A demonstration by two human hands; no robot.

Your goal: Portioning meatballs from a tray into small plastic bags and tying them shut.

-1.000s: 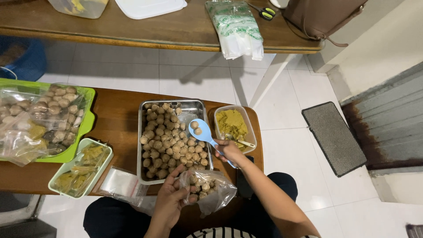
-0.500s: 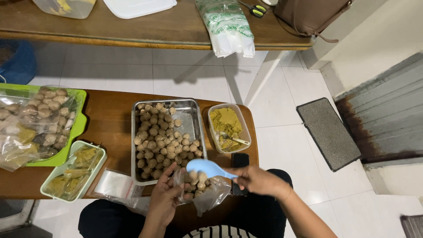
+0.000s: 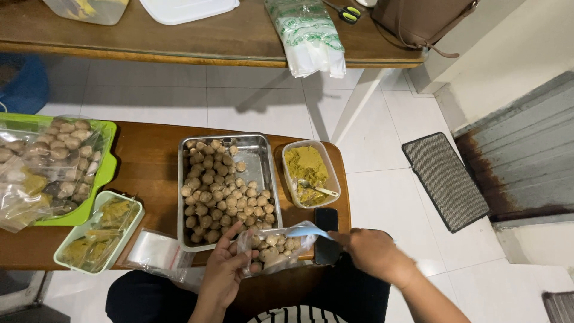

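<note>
We are filling a clear plastic bag (image 3: 272,246) of brown meatballs at the near edge of the low wooden table (image 3: 149,155), just in front of the steel tray of meatballs (image 3: 227,185). Our left hand (image 3: 224,269) is pinching the bag's mouth open; our right hand (image 3: 373,251) is gripping a pale blue plastic scoop (image 3: 308,230) tipped into it. We judge the next scoop is calling for a steady bag.
</note>
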